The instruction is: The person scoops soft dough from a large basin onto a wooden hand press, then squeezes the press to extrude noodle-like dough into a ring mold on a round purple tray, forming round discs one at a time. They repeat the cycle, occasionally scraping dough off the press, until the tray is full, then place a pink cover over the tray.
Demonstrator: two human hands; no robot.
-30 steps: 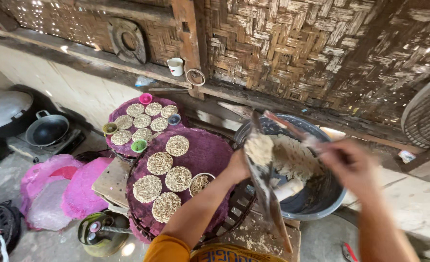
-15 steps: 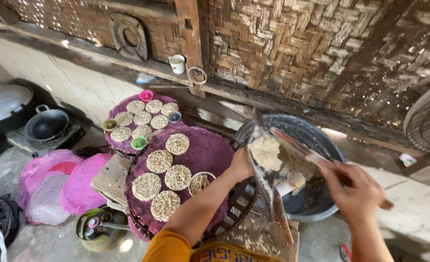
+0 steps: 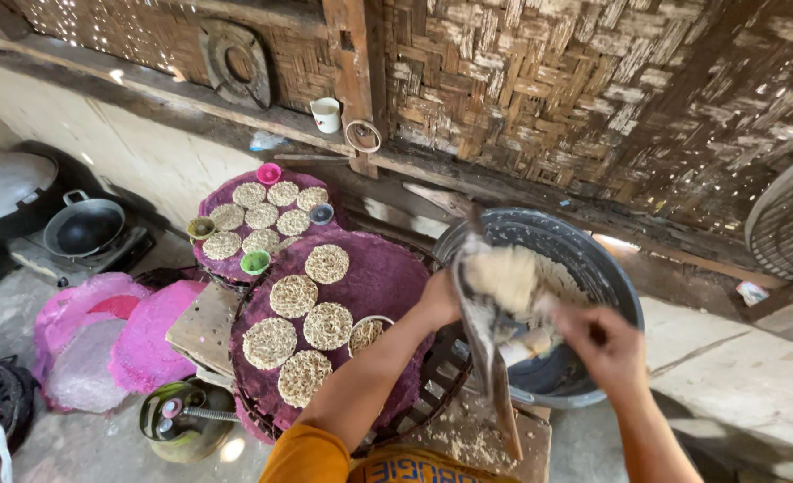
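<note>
1. Over the big grey basin [image 3: 593,268], which sits at the right of the scene under the woven bamboo wall [image 3: 548,80], both of the person's hands are busy with a clump of pale, stringy dough or noodle mix [image 3: 508,277].
2. The left hand [image 3: 439,300] is at the basin's left rim, closed around a long flat paddle [image 3: 481,340]. The paddle runs from the basin's top edge down past its near rim, and the pale clump sits piled on its upper part, above the basin's inside.
3. The right hand [image 3: 604,344] is over the near side of the basin, fingers curled loosely toward the clump; whether it's actually pinching any of the mix, can't tell, it's a bit blurred.
4. Just left of the basin there's a round purple tray [image 3: 387,277] with several flat, lacy, round cakes [image 3: 326,264] laid out on it, plus one small ring mould [image 3: 367,333] nearest the basin.
5. Farther left of the basin, a second purple tray [image 3: 235,268] carries more of the same cakes, with little coloured cups around its edge.
6. Way off to the left of the basin: a black wok [image 3: 83,228] on a burner, and pink mesh covers [image 3: 101,335] on the floor.
7. Below the basin's near rim, crumbs are scattered on a wooden board [image 3: 468,438].
</note>
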